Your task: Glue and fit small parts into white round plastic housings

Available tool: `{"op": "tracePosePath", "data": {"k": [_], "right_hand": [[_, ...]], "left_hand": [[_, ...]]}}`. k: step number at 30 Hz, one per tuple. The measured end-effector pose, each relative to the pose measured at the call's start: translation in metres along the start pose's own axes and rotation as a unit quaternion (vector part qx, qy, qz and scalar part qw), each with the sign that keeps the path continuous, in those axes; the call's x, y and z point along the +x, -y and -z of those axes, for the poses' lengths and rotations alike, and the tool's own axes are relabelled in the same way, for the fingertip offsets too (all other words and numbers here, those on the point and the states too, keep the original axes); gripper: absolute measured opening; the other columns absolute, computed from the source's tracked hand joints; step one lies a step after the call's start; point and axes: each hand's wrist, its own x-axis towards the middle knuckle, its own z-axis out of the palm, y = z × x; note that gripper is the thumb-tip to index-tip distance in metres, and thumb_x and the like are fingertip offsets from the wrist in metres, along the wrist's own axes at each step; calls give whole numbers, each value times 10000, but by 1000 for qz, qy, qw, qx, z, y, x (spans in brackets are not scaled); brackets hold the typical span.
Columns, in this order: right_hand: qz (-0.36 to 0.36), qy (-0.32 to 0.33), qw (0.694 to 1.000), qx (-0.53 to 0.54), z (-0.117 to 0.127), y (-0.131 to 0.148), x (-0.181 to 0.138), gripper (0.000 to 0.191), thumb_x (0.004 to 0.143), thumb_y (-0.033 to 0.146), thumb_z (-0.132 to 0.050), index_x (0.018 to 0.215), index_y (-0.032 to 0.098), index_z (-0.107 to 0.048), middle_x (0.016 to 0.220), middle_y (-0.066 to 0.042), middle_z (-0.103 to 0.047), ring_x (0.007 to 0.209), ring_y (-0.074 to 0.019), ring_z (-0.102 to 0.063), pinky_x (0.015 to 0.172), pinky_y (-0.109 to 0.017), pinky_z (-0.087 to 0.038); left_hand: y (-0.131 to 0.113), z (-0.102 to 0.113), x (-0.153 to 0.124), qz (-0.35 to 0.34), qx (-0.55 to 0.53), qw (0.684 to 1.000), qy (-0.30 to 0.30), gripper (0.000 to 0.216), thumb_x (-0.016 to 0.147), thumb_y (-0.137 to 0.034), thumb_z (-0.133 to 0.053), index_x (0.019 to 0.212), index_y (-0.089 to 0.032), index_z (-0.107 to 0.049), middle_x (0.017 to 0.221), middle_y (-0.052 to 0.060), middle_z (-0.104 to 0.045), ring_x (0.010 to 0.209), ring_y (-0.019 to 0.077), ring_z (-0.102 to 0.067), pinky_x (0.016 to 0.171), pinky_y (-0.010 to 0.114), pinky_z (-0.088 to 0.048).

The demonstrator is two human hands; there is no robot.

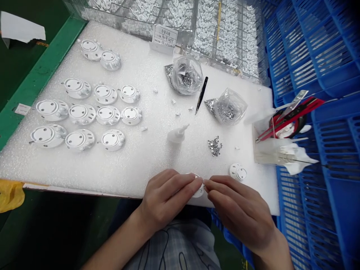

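Note:
At the front edge of the foam-covered table, my left hand (168, 193) grips a small white round plastic part (199, 192), its fingers over the top. My right hand (242, 210) is closed in a pinch at the right side of that part; whatever its fingertips hold is hidden. A similar white part (237, 172) lies just beyond my right hand. Farther forward are a small heap of shiny metal bits (215, 146) and a white squeeze bottle (178, 134) with a narrow tip.
Rows of white oval parts (80, 114) lie at left. Two clear bags of metal bits (187, 77) (229, 107) flank black tweezers (201, 95). A clear tool holder (267, 153) stands right, near blue crates (315, 75). Compartment trays (194, 22) and a label card (164, 36) are behind.

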Motion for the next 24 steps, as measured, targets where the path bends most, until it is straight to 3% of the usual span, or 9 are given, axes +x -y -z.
{"op": "tracePosePath", "data": {"k": [7, 13, 18, 24], "right_hand": [[5, 7, 1000, 12, 3, 3, -4, 191, 1003, 24, -515, 1065, 149, -645, 983, -91, -794, 937, -206, -726, 817, -315, -653], [-47, -28, 993, 105, -1, 5, -5, 234, 964, 1, -557, 1100, 182, -615, 1010, -81, -789, 939, -174, -734, 803, -287, -662], [-91, -79, 985, 126, -3, 9, 4, 228, 912, 2, -617, 992, 215, -603, 888, -43, -783, 803, -146, -757, 710, -246, -657], [-140, -115, 965, 192, -10, 11, -4, 351, 869, -17, -662, 1120, 225, -617, 922, -40, -773, 842, -174, -762, 739, -301, -665]], "left_hand": [[-2, 1, -2, -19, 7, 1000, 1, 204, 1078, -101, -540, 1147, -108, -732, 1012, 71, -817, 827, 154, -716, 702, 281, -610], [-3, -8, -9, 5, -18, 995, -103, 173, 1025, -87, -653, 1125, -133, -787, 1041, 38, -810, 813, 131, -698, 668, 265, -602], [-1, -4, -7, 1, -29, 996, -88, 151, 1024, -109, -670, 1114, -110, -791, 1054, 50, -792, 832, 132, -693, 688, 264, -610], [-1, -3, -6, -5, -32, 996, -88, 166, 1025, -91, -659, 1128, -100, -788, 1072, 54, -787, 832, 132, -691, 684, 265, -599]]}}
